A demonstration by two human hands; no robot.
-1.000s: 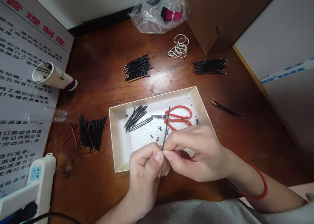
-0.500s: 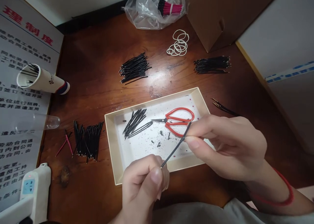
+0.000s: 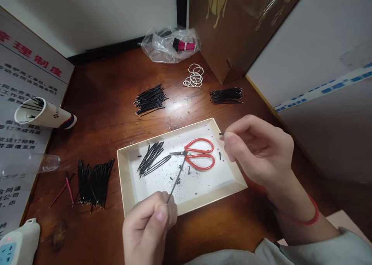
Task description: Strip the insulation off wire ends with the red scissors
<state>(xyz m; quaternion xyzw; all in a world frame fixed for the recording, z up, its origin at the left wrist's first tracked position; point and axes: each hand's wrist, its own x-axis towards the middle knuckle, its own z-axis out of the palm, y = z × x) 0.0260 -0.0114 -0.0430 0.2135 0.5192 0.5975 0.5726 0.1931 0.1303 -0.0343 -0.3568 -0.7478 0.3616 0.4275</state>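
My left hand [image 3: 149, 226] is closed, thumb against curled forefinger, holding a thin black wire [image 3: 176, 181] that slants up over the box. My right hand [image 3: 258, 152] is apart from it, past the box's right side. Its thumb and forefinger pinch a short black piece [image 3: 221, 133]; only a small end shows. Below the hands is a shallow cream box [image 3: 125, 181] with a white floor. In it lie red-handled scissors [image 3: 186, 153], a loose pile of black wires [image 3: 151, 156] and scattered dark scraps.
Black wire bundles lie at the left [image 3: 95, 183], back middle [image 3: 150, 99] and back right [image 3: 226, 96]. White rubber bands [image 3: 194, 77] and a clear bag [image 3: 158, 48] are behind. A paper cup [image 3: 49, 116] with wires lies left; a power strip [image 3: 21, 241] is in the near-left corner.
My hands were together on the wire, then drew apart. The right hand has come off the wire with a short black piece; the left still holds the wire. The view has shifted too.
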